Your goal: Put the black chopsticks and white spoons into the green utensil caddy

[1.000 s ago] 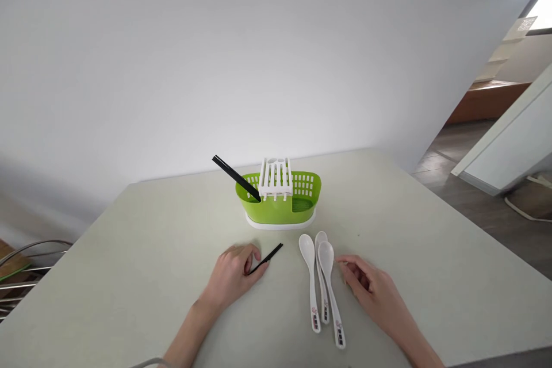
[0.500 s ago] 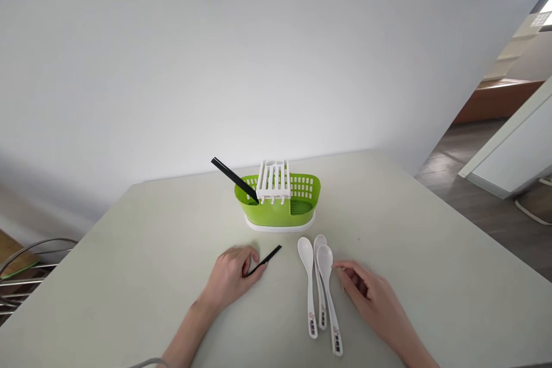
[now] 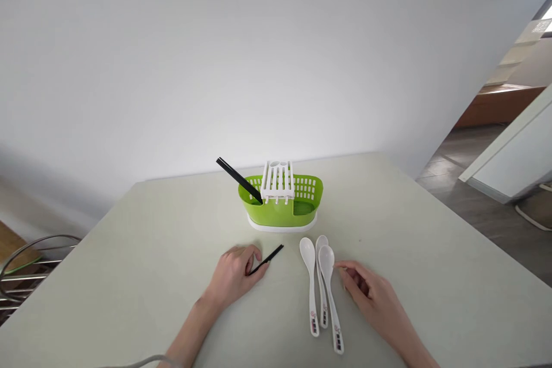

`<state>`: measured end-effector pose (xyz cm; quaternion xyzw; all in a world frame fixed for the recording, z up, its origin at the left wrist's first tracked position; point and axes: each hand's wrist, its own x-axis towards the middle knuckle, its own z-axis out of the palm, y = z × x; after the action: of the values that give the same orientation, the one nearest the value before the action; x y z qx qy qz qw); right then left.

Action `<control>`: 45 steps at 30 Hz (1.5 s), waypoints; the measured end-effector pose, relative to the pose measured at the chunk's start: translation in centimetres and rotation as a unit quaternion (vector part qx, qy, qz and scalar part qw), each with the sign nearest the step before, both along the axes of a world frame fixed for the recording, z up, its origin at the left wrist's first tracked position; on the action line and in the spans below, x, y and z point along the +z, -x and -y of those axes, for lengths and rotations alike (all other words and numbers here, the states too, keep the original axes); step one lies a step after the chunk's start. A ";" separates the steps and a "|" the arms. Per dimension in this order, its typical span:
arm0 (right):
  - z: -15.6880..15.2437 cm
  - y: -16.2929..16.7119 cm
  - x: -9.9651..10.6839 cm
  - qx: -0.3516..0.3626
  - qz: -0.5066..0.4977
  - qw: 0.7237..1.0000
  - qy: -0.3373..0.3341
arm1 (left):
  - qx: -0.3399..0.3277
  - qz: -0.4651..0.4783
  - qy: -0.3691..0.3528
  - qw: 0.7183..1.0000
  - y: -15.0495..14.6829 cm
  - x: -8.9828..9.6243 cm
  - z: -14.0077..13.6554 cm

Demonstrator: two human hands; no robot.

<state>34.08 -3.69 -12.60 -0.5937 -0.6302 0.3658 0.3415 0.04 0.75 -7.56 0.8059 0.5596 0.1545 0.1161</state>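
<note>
Resting on the table, my left hand (image 3: 235,273) is closed on black chopsticks (image 3: 273,253), whose thin ends stick out past the thumb. Three white spoons (image 3: 314,293) with printed handles lie bunched between my hands, bowls pointing away from me. My right hand (image 3: 368,293) lies just right of them, fingers curled and thumb near the index finger. Its index fingertip is close beside the nearest spoon bowl; whether it touches, I cannot tell. Anything inside its curled fingers is hidden.
A green basket (image 3: 276,216) on a white base stands beyond my hands. More black chopsticks (image 3: 236,175) lean out of its left side, and a white slotted rack (image 3: 278,184) sits across its middle. Behind the pale table (image 3: 181,224) is a wall; a metal rack (image 3: 32,279) stands at left.
The whole view has shifted slightly. My hands, the chopsticks and the spoons keep the same places on the table.
</note>
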 end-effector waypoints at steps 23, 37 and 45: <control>-0.2 -0.2 0.3 -0.008 -0.032 0.999 0.004 | 0.015 0.005 -0.016 1.000 -0.2 -1.1 -0.1; 0.0 -0.3 0.0 -0.014 -0.027 1.000 0.001 | 0.015 0.011 -0.019 1.000 -0.2 -0.9 0.0; 0.0 -0.1 0.1 -0.026 -0.024 0.999 -0.021 | 0.011 0.005 -0.029 1.000 -0.1 -1.2 -0.1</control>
<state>34.20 -3.64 -12.48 -0.5939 -0.6134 0.3575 0.3784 0.17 0.81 -8.79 0.8021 0.5628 0.1763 0.0938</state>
